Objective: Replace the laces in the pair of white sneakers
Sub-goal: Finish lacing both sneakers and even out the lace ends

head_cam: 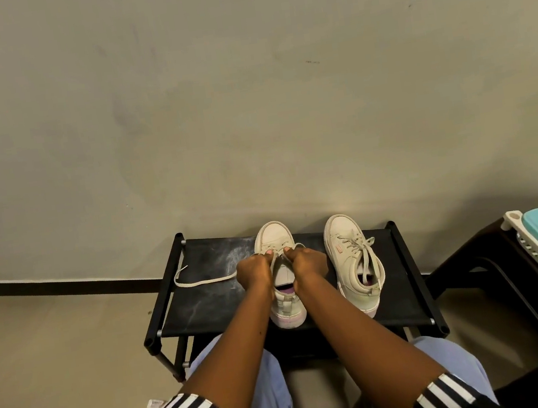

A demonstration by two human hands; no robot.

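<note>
Both arms are extended forward, wrists side by side. My left hand [253,271] and right hand [308,262] each keep a curled grip on the lace [299,245] of 1 sneaker [274,236], which stands on the counter [206,309]. The second sneaker [351,261] stands just beside it.

On the rack [205,302], backed against the wall [246,103], the first sneaker [274,236] was set mid-rack, the second sneaker [351,261] beside it on the right and a loose lace [199,282] on the left. The left hand [253,271] and right hand [308,262] were held on the first sneaker. A stool [476,264] was placed right of the rack.
</note>
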